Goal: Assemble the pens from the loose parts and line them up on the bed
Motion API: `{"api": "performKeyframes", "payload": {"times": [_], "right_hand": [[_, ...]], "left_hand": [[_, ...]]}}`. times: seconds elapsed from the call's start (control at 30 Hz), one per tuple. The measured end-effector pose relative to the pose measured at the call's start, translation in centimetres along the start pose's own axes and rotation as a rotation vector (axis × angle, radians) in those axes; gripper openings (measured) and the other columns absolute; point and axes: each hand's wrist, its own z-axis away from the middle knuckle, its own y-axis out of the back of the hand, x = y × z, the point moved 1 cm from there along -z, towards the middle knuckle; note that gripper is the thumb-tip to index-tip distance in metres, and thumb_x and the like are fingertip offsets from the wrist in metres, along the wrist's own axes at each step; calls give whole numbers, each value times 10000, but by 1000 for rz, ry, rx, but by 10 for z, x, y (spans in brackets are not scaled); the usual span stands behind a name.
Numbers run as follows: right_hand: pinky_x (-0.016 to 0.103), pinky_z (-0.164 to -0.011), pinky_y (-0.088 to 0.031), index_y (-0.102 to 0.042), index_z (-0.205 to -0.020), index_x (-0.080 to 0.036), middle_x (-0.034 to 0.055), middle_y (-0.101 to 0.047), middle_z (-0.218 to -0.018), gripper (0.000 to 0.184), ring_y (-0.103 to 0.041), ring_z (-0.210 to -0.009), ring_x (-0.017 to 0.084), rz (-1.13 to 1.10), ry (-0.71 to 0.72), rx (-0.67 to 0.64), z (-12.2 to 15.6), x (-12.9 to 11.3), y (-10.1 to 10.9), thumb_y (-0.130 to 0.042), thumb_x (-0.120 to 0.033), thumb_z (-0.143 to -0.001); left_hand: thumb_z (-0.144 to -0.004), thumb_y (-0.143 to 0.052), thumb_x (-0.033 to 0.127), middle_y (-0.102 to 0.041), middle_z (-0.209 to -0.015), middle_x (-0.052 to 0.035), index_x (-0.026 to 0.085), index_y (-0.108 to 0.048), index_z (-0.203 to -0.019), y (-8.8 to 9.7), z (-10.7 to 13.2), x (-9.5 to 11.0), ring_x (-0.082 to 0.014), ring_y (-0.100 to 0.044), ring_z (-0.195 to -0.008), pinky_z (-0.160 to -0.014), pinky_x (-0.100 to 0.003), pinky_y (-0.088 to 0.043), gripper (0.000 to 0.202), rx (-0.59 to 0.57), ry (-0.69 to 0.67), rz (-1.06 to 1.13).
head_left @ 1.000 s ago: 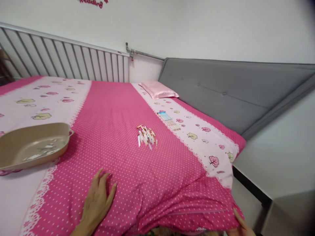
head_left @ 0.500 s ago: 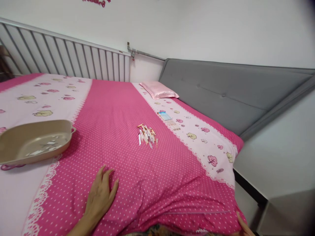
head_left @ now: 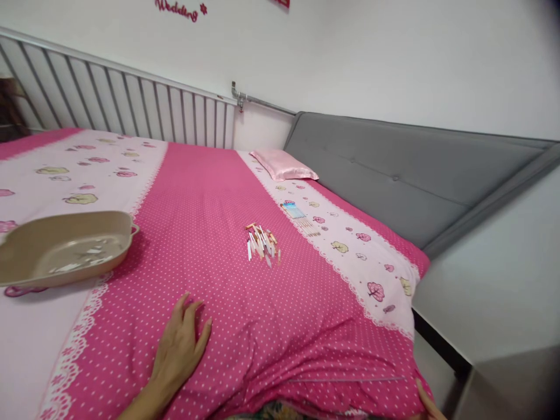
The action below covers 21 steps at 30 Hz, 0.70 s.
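Note:
My left hand lies palm down on the pink dotted bedsheet, fingers spread and holding nothing. At the bed's near right edge, only part of my right hand shows, with a finger stretched along the sheet; the rest is out of frame. Beyond the left hand is a loose pile of short slim sticks in white, tan and brown. To its right, a flat row of thin sticks with a light blue band lies on the printed strip. Neither hand touches these.
A beige basin with a looped handle stands on the left, small pale pieces inside. A pink pillow rests by the grey padded headboard. A ribbed white radiator and a pipe run along the back wall.
The view has tilted slightly upward, so more of the red wall lettering shows. Both hands stay in about the same place, and the things on the bed have not moved.

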Motion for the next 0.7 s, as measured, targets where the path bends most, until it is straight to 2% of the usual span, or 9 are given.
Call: {"api": "performKeyframes", "payload": {"times": [0.2, 0.33, 0.43, 0.63, 0.7], "right_hand": [[483, -897, -493, -624, -1109, -247, 54, -724, -937, 475, -656, -930, 271, 59, 82, 0, 1, 2, -2, -677, -381, -656], [499, -863, -507, -648, -1072, -223, 80, -730, -890, 491, -669, -875, 282, 92, 49, -13, -1, -3, 2, -674, -461, -643], [496, -862, -508, -646, -1083, -229, 84, -724, -926, 506, -660, -906, 285, 120, 40, -49, -3, -4, 5, -671, -486, -648], [455, -864, -518, -641, -1079, -268, 44, -728, -917, 423, -671, -865, 241, 32, 39, 28, -4, -2, 3, -675, -402, -679], [457, -863, -519, -654, -1052, -265, 41, -732, -890, 398, -676, -841, 240, 44, 69, -4, -7, -2, 3, -680, -397, -677]], "left_hand": [[-842, -410, 377, -386, -1301, -205, 114, -477, -1130, 1, 0, 2, -330, -394, -1234, -947, -474, -416, 396, 2, 1, 12], [-831, -424, 376, -422, -1277, -197, 121, -496, -1110, -1, 0, 0, -334, -404, -1226, -954, -481, -408, 384, 3, -1, 14], [-831, -424, 378, -417, -1287, -194, 128, -495, -1114, -2, 1, 0, -332, -413, -1218, -938, -479, -420, 384, -6, 0, 7], [-842, -407, 382, -401, -1295, -211, 102, -494, -1124, -1, 0, 2, -338, -405, -1224, -942, -477, -418, 407, -28, -8, -33], [-842, -408, 385, -418, -1280, -203, 109, -495, -1117, -1, -1, 2, -335, -402, -1229, -951, -474, -414, 400, -32, -15, -44]]}}
